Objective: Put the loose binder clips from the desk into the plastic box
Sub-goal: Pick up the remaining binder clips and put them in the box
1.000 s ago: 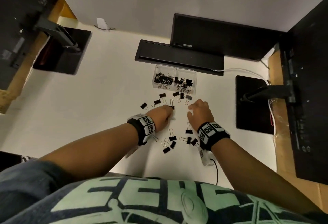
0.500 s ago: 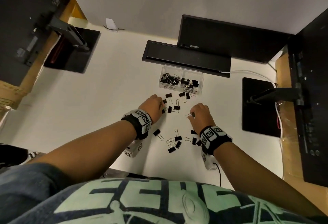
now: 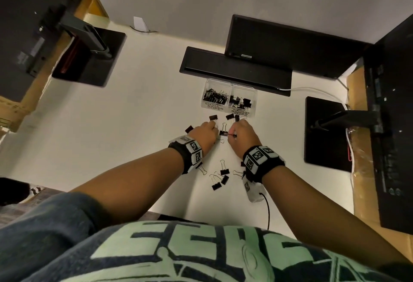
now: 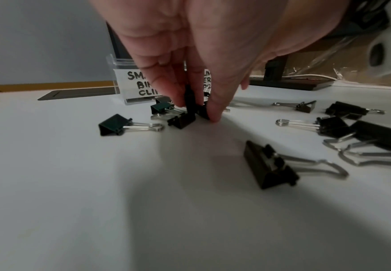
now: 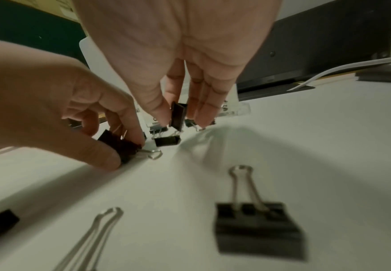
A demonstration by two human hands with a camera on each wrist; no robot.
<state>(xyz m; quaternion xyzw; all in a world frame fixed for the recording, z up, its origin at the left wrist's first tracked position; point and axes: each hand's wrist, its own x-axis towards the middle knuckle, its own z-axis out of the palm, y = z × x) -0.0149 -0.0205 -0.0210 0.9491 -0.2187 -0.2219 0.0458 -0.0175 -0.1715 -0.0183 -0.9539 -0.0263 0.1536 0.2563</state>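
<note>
A clear plastic box (image 3: 229, 99) with two compartments of black binder clips stands by the keyboard; its handwritten label (image 4: 133, 82) shows in the left wrist view. Loose binder clips (image 3: 220, 177) lie on the white desk (image 3: 134, 136), with more just in front of the box (image 3: 230, 116). My left hand (image 4: 192, 110) is down on the desk, pinching a black clip (image 4: 190, 104); the right wrist view shows the same clip (image 5: 120, 146). My right hand (image 5: 180, 121) holds another black clip (image 5: 178, 114) upright, just above the desk. Both hands are close together, a little short of the box.
A black keyboard (image 3: 234, 71) and a monitor (image 3: 290, 44) sit behind the box. Monitor stands are at the left (image 3: 89, 58) and right (image 3: 326, 131). A white cable (image 3: 312, 90) runs on the right. Several clips (image 5: 254, 229) lie near my wrists.
Both hands have moved up the desk toward the box and closer together. The right hand has lifted a clip off the desk; the left hand now pinches one.
</note>
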